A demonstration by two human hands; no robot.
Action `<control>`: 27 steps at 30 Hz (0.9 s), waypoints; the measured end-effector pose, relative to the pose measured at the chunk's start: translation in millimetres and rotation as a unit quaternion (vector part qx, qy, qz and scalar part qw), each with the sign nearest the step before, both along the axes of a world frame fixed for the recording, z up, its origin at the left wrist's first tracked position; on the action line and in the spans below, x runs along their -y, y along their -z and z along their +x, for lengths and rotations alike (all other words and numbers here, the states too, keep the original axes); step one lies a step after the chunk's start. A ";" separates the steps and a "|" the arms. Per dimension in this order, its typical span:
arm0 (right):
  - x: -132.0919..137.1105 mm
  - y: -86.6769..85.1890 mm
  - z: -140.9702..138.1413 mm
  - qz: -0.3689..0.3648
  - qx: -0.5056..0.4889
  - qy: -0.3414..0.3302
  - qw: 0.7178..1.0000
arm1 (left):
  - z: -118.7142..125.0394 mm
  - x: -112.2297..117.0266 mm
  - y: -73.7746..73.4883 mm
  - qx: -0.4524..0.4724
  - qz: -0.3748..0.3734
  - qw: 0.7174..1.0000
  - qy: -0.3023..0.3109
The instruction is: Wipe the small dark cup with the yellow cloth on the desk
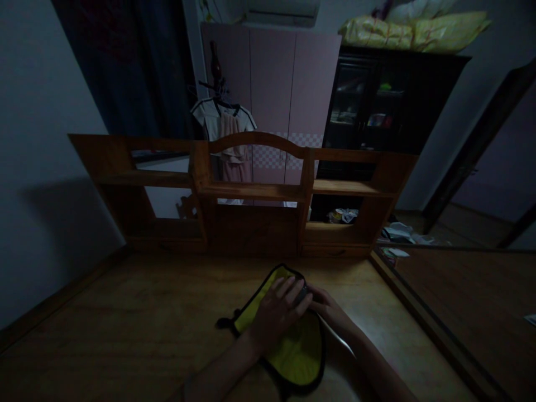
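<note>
A yellow cloth with a dark border (299,352) lies on a wooden surface (138,324). My left hand (278,312) rests flat on top of it, fingers stretched out and slightly apart. My right hand (329,310) comes in from the right and touches the cloth's far right edge beside the left fingertips; its fingers are curled at the cloth's dark border. The room is dim and fine detail is hard to see.
A wooden headboard with open shelves (251,190) stands at the far end. Beyond it are a pink wardrobe (293,95), hanging clothes (226,128) and a dark glass cabinet (377,106) topped with yellow bags (410,30). Papers (402,231) lie on the floor at right.
</note>
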State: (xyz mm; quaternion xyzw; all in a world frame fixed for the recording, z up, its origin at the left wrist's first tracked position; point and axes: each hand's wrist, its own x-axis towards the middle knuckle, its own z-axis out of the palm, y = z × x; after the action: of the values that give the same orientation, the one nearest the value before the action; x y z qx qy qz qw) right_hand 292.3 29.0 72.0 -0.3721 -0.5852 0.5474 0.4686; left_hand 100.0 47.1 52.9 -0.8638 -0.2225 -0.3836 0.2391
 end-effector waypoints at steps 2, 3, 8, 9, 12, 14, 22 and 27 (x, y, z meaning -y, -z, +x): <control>-0.7 5.6 1.4 0.003 -0.007 0.004 1.000 | 1.1 2.1 -2.1 -0.008 0.012 1.000 0.015; -1.0 8.5 2.3 0.004 -0.009 0.005 1.000 | 1.6 2.7 -2.4 -0.011 0.011 1.000 0.018; -3.1 18.5 3.8 -0.006 0.001 0.034 0.999 | 4.9 3.2 2.0 -0.027 -0.025 0.999 0.008; -4.3 20.8 3.2 -0.004 -0.001 0.040 0.999 | 5.8 3.3 3.3 -0.030 -0.038 0.999 0.000; -10.1 32.5 1.4 0.022 -0.010 0.049 0.999 | 8.1 4.3 6.1 -0.036 -0.065 0.997 -0.021; -14.3 44.0 1.4 0.050 0.006 0.069 0.996 | 9.2 5.1 6.3 -0.056 -0.063 0.996 -0.023; -16.2 66.7 6.6 0.151 0.097 0.198 0.964 | 13.6 9.1 3.8 -0.060 -0.068 0.996 -0.003; -12.6 52.4 8.3 0.189 0.145 0.201 0.950 | 13.3 11.8 0.1 -0.065 -0.107 0.992 0.036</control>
State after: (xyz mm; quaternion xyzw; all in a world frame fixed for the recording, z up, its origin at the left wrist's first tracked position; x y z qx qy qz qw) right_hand 300.6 41.7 19.6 -0.4620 -0.6525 0.2617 0.5406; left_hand 113.3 35.3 52.9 -0.9150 -0.2148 -0.3090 0.1456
